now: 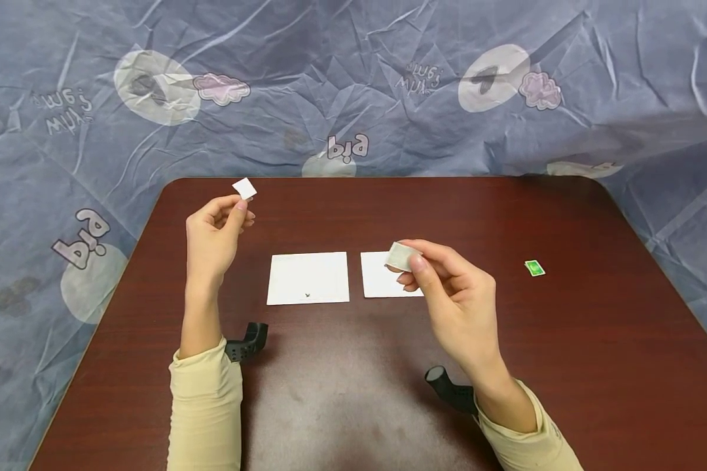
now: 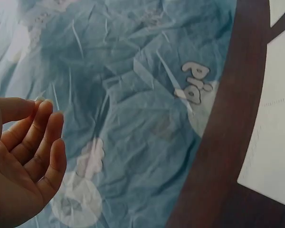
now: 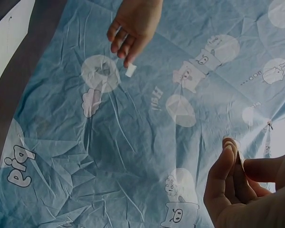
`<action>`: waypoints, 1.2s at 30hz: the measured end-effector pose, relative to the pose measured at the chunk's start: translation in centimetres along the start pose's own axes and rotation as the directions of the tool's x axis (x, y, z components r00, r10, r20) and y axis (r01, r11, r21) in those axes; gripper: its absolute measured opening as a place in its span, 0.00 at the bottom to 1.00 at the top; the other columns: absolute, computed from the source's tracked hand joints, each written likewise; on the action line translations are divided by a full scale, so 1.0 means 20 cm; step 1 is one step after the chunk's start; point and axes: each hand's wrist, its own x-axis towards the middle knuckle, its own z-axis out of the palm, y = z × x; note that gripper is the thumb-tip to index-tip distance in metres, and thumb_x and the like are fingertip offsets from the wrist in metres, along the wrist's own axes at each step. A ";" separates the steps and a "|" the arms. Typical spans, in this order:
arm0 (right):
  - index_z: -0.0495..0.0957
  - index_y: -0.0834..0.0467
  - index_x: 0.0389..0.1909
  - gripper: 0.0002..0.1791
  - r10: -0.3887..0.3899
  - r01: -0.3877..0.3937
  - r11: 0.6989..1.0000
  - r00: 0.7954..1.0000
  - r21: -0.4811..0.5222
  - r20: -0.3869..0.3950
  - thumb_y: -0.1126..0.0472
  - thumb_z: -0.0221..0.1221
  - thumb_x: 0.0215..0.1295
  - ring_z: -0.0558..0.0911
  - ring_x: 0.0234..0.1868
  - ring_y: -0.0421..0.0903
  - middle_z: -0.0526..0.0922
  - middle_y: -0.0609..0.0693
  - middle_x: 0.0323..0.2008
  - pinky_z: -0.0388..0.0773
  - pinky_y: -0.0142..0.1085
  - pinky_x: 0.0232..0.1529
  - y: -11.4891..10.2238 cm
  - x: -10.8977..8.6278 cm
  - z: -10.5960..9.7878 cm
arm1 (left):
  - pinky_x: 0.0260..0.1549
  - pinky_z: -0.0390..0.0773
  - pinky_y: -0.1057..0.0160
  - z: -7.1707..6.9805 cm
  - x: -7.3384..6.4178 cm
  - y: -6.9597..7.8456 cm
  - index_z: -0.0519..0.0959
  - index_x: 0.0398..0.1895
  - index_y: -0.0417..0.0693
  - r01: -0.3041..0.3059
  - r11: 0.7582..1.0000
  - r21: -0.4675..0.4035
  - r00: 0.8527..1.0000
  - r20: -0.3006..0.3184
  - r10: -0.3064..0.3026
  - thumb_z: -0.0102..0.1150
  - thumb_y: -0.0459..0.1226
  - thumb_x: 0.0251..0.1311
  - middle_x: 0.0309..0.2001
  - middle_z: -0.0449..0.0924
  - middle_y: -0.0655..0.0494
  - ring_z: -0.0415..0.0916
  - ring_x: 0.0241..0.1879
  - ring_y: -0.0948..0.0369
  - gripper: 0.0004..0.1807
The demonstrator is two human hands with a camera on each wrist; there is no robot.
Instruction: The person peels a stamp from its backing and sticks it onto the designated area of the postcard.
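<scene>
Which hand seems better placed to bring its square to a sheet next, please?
Probably the right hand: its pale square overlaps the right sheet in the head view; the left hand holds its white square left of both sheets.

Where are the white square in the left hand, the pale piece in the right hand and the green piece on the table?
White square [image 1: 245, 188]: head view, middle of its face.
Pale piece [image 1: 400, 256]: head view, middle of its face.
Green piece [image 1: 534, 268]: head view, middle of its top.

Two white sheets [image 1: 308, 279] lie mid-width on the reddish-brown tabletop [image 1: 342, 366], a small green card [image 1: 535, 268] nearer its right edge.
</scene>
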 end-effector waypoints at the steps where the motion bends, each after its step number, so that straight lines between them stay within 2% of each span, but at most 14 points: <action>1: 0.78 0.75 0.42 0.09 -0.001 0.001 1.000 1.000 -0.004 -0.001 0.78 0.53 0.64 0.81 0.27 0.41 0.84 0.51 0.31 0.78 0.29 0.31 0.00 0.00 0.00 | 0.33 0.76 0.68 -0.01 0.01 -0.02 0.80 0.40 0.37 0.018 1.000 0.008 1.000 -0.006 -0.018 0.57 0.34 0.65 0.25 0.79 0.61 0.80 0.29 0.61 0.08; 7: 0.78 0.75 0.42 0.09 -0.007 0.007 1.000 1.000 -0.003 -0.004 0.78 0.53 0.63 0.82 0.27 0.40 0.84 0.51 0.32 0.79 0.29 0.33 0.00 0.00 0.00 | 0.30 0.75 0.73 -0.07 0.04 -0.11 0.79 0.45 0.32 0.118 0.989 0.084 0.993 -0.027 -0.116 0.55 0.34 0.66 0.25 0.79 0.63 0.78 0.26 0.67 0.12; 11: 0.78 0.75 0.42 0.09 -0.004 0.004 1.000 1.000 0.002 0.000 0.78 0.53 0.64 0.82 0.28 0.40 0.85 0.51 0.33 0.78 0.29 0.34 0.00 -0.01 0.00 | 0.27 0.73 0.74 -0.11 0.05 -0.15 0.79 0.47 0.31 0.146 0.978 0.150 0.989 -0.054 -0.140 0.55 0.35 0.66 0.24 0.78 0.64 0.77 0.23 0.70 0.14; 15: 0.78 0.75 0.42 0.09 -0.005 0.005 1.000 1.000 -0.005 0.006 0.78 0.54 0.63 0.82 0.28 0.41 0.84 0.51 0.33 0.79 0.30 0.34 0.00 -0.01 0.01 | 0.26 0.72 0.74 -0.14 0.05 -0.20 0.79 0.47 0.31 0.175 0.967 0.184 0.984 -0.070 -0.164 0.55 0.35 0.66 0.23 0.78 0.63 0.76 0.22 0.71 0.14; 19: 0.78 0.75 0.42 0.09 -0.006 0.006 1.000 1.000 -0.010 0.010 0.78 0.54 0.63 0.82 0.29 0.42 0.85 0.51 0.33 0.79 0.30 0.34 0.00 -0.01 0.01 | 0.27 0.74 0.74 -0.18 0.06 -0.27 0.78 0.47 0.30 0.226 0.955 0.194 0.974 -0.078 -0.215 0.54 0.35 0.67 0.23 0.78 0.64 0.75 0.21 0.72 0.15; 24: 0.79 0.74 0.42 0.09 -0.005 0.006 1.000 1.000 -0.030 0.017 0.78 0.54 0.63 0.82 0.28 0.43 0.84 0.51 0.33 0.79 0.30 0.34 0.00 -0.02 0.01 | 0.29 0.76 0.72 -0.22 0.06 -0.35 0.77 0.49 0.29 0.304 0.930 0.208 0.952 -0.099 -0.289 0.53 0.36 0.68 0.22 0.78 0.67 0.76 0.21 0.72 0.16; 30: 0.79 0.73 0.42 0.09 -0.016 0.017 0.999 1.000 -0.051 0.022 0.78 0.54 0.63 0.81 0.28 0.43 0.84 0.51 0.32 0.79 0.31 0.35 0.01 -0.01 0.02 | 0.32 0.77 0.67 -0.26 0.06 -0.41 0.77 0.51 0.31 0.380 0.889 0.257 0.925 -0.113 -0.363 0.52 0.37 0.69 0.22 0.78 0.66 0.79 0.24 0.67 0.17; 33: 0.79 0.73 0.42 0.09 -0.023 0.024 0.999 0.999 -0.046 0.024 0.78 0.54 0.63 0.81 0.28 0.42 0.84 0.51 0.33 0.79 0.31 0.35 0.01 -0.01 0.02 | 0.30 0.75 0.69 -0.27 0.06 -0.44 0.77 0.52 0.33 0.425 0.853 0.304 0.905 -0.117 -0.409 0.51 0.38 0.69 0.23 0.78 0.66 0.78 0.23 0.68 0.17; 36: 0.79 0.73 0.42 0.09 -0.029 0.030 0.998 0.999 -0.048 0.021 0.78 0.54 0.63 0.82 0.29 0.42 0.84 0.51 0.33 0.79 0.31 0.35 0.00 -0.01 0.02 | 0.27 0.72 0.71 -0.27 0.06 -0.46 0.77 0.54 0.34 0.476 0.811 0.341 0.877 -0.113 -0.467 0.49 0.38 0.70 0.24 0.78 0.65 0.76 0.22 0.70 0.18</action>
